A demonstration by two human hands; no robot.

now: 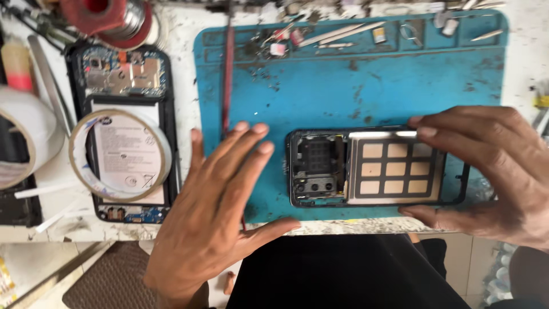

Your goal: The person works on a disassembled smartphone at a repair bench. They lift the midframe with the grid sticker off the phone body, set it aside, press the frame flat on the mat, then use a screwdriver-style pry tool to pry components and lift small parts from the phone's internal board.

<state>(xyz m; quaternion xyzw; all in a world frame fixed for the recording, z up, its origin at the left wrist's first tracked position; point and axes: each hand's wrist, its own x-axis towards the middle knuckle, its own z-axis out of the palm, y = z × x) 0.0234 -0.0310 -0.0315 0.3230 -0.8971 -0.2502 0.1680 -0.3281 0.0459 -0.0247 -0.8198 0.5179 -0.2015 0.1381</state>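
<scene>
An opened phone frame (372,167) lies on a blue work mat (354,86), its black camera section to the left and a grid of tan squares to the right. My right hand (492,171) grips the frame's right end, thumb at the near edge and fingers on the far edge. My left hand (220,200) hovers flat with fingers spread just left of the frame, holding nothing.
A second opened phone (123,74) lies at the left with a roll of clear tape (120,154) on it. Another white tape roll (26,137) sits at the far left. Tweezers and small parts (343,34) fill the mat's far tray. A red wire spool (108,17) stands behind.
</scene>
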